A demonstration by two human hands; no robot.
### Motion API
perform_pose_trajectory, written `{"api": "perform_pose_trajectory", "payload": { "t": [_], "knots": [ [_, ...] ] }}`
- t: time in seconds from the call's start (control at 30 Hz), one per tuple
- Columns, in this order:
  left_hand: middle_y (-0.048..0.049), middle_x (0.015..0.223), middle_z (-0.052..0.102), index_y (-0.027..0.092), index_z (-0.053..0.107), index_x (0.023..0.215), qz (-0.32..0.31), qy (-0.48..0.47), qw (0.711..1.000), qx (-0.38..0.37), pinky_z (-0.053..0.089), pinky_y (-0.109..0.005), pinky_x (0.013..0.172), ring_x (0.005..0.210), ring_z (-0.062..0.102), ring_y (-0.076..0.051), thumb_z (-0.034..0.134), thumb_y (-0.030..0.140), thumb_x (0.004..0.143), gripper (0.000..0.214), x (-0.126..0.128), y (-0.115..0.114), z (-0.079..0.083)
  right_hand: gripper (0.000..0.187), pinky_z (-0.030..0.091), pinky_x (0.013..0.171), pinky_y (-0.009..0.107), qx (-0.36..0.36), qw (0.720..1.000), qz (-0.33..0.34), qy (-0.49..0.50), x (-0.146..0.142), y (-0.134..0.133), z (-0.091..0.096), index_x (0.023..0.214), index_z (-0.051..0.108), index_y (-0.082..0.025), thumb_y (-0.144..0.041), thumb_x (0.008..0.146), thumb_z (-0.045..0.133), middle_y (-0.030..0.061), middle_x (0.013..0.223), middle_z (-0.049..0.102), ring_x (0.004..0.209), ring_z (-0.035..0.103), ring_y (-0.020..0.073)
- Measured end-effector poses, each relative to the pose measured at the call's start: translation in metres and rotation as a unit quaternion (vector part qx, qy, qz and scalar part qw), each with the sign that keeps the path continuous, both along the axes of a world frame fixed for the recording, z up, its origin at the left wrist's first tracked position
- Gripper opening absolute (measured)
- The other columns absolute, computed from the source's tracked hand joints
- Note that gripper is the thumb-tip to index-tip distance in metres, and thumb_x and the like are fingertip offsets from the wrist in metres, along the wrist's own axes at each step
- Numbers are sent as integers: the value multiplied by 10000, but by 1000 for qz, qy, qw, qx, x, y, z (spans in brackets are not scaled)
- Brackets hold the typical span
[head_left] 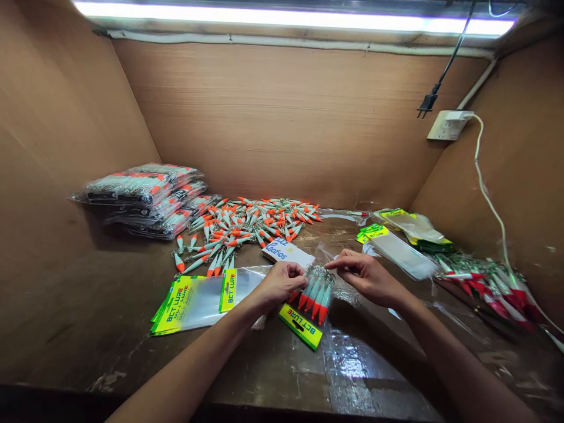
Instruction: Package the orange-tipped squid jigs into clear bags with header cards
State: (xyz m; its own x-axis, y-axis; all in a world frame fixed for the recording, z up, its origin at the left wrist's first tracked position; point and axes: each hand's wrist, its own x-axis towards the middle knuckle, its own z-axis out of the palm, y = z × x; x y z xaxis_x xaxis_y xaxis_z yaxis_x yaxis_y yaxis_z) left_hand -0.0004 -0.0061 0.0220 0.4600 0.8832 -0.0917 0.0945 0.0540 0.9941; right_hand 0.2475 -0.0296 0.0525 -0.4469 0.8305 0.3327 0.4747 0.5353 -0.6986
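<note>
A clear bag of squid jigs (315, 294) lies in front of me, its yellow-green BCT LURE header card (302, 326) toward me. The jigs are pale with orange-red ends, and their wire hooks point away. At the bag's left edge, my left hand (282, 285) is closed in a pinch on it. My right hand (368, 275) reaches in from the right, index finger stretched to the hooks and the other fingers bent; nothing shows in its grasp. Just beyond is a white card (288, 252) with blue handwriting.
Loose jigs (247, 223) are heaped at the back. Packed bags (150, 197) are stacked at left. Flat bags with header cards (194, 299) lie near my left forearm, more flat bags (405, 255) at right. Red-and-white jigs (497, 288) sit far right beside a white cable (484, 176).
</note>
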Motion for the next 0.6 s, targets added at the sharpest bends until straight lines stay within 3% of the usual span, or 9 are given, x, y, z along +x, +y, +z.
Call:
{"api": "perform_pose_trajectory", "payload": {
  "t": [0.2,0.33,0.43,0.6],
  "knots": [
    [8,731,625,125,660,856,-18,-113,987,-117,384,-191,538,563,533,-71,874,361,616,399,-4,2,0,254,435,690,266,9,1000,-9,-1,1,1,1,1103,723,-221,-222,938,530,38,870,600,786,562,156],
    [-71,905,697,115,703,1011,-90,-106,978,-154,464,-234,663,704,634,-133,899,319,598,501,-7,-2,3,247,435,688,266,14,1000,-10,-2,2,2,-1,1089,729,-224,-222,935,536,37,859,601,782,565,158],
    [-68,862,700,105,720,921,-109,-72,980,-150,460,-243,661,687,632,-142,891,328,604,423,-5,-6,1,243,432,683,265,14,1000,-10,0,1,2,-2,1080,732,-230,-214,932,540,34,855,599,778,564,156],
    [-50,773,697,109,717,866,-64,-56,988,-127,462,-264,647,636,630,-157,868,361,608,391,3,-8,-9,243,444,690,268,6,1000,-2,3,0,0,-2,1075,734,-229,-235,942,531,43,884,608,786,567,158]
  ]
}}
